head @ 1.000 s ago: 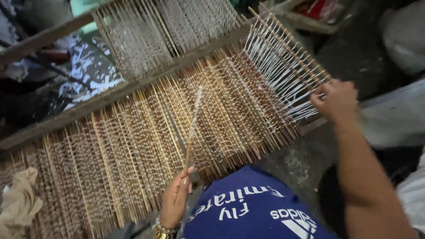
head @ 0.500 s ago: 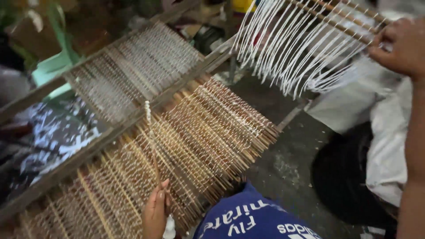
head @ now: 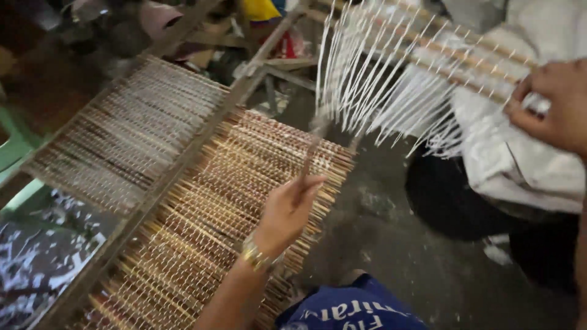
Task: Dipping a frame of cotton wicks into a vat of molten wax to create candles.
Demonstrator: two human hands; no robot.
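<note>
Head view looks down on both my hands. My left hand (head: 287,211) has its grip clamped on the lower end of a thin stick (head: 310,153), whose blurred upper end rises away from my fingers toward the hanging white strands. Below and to the left of that grip lies a slanted wooden rack (head: 183,208) packed with rows of bamboo sticks, crossed by a long wooden beam (head: 177,162). My right hand (head: 550,104) is raised off to the right, grip closed on the end of a bundle of sticks (head: 452,52) with white strands (head: 379,91) dangling from it. A gold bracelet (head: 254,256) circles my left wrist.
</note>
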